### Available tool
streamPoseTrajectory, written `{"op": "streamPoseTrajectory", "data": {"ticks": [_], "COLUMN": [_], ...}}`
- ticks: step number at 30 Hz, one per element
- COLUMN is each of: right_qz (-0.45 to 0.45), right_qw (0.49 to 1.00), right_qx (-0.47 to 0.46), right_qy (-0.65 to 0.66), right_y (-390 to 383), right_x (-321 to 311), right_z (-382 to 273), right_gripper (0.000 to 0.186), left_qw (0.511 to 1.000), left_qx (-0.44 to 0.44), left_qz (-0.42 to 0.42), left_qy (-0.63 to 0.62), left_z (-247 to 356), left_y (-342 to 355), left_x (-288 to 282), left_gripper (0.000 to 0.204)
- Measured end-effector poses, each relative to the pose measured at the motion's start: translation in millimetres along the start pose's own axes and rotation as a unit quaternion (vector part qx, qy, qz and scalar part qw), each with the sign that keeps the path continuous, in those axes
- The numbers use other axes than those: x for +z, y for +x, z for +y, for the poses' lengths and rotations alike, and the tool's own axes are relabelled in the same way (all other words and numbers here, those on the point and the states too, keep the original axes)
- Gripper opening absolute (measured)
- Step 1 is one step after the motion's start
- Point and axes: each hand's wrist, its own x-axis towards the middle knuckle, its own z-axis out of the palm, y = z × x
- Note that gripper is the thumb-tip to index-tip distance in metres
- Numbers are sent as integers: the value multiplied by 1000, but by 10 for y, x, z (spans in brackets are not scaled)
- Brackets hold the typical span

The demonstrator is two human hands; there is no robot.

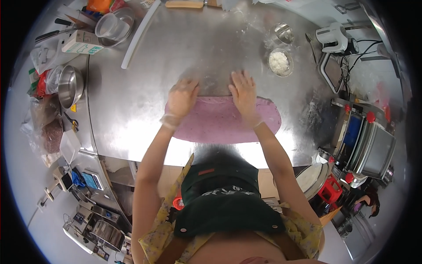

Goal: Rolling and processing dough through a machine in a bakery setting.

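A wide oval sheet of purple dough, flecked with darker specks, lies flat on the steel table in front of me. My left hand rests over its far left part, fingers reaching past the far edge; motion blurs it a little. On the far right part, my right hand lies with fingers stretched and slightly apart, the tips beyond the dough on bare metal. Both hands appear to wear thin clear gloves, loose at the wrists. Neither hand grips anything.
A bowl of white flour and a small metal bowl stand far right, near a white hand mixer. A white rolling pin lies far left. A steel bowl sits left; a dough-rolling machine stands right.
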Motion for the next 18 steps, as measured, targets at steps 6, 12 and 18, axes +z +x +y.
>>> {"op": "streamPoseTrajectory", "data": {"ticks": [6, 12, 18], "right_qz": [6, -4, -29], "right_qw": [983, 991, 993], "right_qx": [6, -7, -49], "right_qy": [-182, -132, -106], "right_y": [127, 52, -34], "right_x": [259, 167, -38], "right_z": [-170, 321, 561], "right_gripper": [55, 56, 51], "left_qw": [985, 983, 980], "left_qx": [16, 14, 10], "left_qz": [74, 62, 17], "left_qy": [155, 170, 199], "left_z": [458, 10, -316], "left_y": [236, 200, 127], "left_x": [898, 618, 409], "left_gripper": [58, 61, 65]}}
